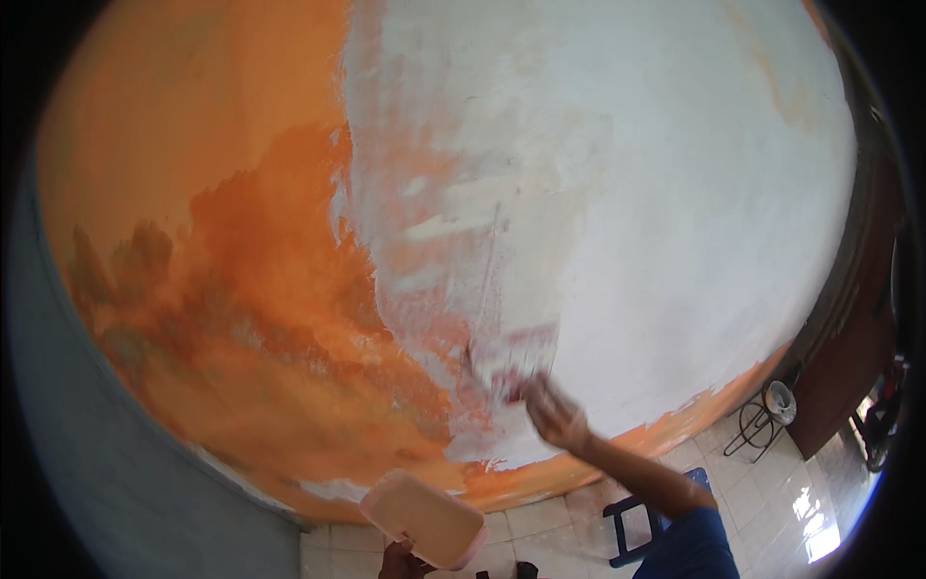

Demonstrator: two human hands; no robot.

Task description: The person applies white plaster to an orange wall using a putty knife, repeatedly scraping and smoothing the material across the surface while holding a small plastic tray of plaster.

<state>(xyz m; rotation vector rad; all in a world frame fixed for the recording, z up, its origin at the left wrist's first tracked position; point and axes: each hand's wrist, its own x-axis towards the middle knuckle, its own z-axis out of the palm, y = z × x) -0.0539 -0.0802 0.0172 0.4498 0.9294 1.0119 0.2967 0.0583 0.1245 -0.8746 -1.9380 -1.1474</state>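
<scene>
My right hand (pixel 558 415) is closed round a wide, flat spreading tool (pixel 516 384) with a dark red part. Motion blurs it, and its exact kind is hard to tell. The tool is against the wall (pixel 666 222), where patchy pinkish and cream streaks lie between the white coat and the bare orange paint. At the bottom, my left hand (pixel 403 562) grips the edge of a shallow, rounded rectangular plastic tub (pixel 424 518). A pale cream layer covers its inside. The tub is tilted, close to the foot of the wall.
A blue plastic stool (pixel 627 555) stands on the white tiled floor (pixel 752 492) beneath my right arm. Farther right, a round metal stand (pixel 757 425) holds a pale bucket (pixel 778 400) next to a brown panel (pixel 849 367). A grey wall (pixel 125 444) adjoins on the left.
</scene>
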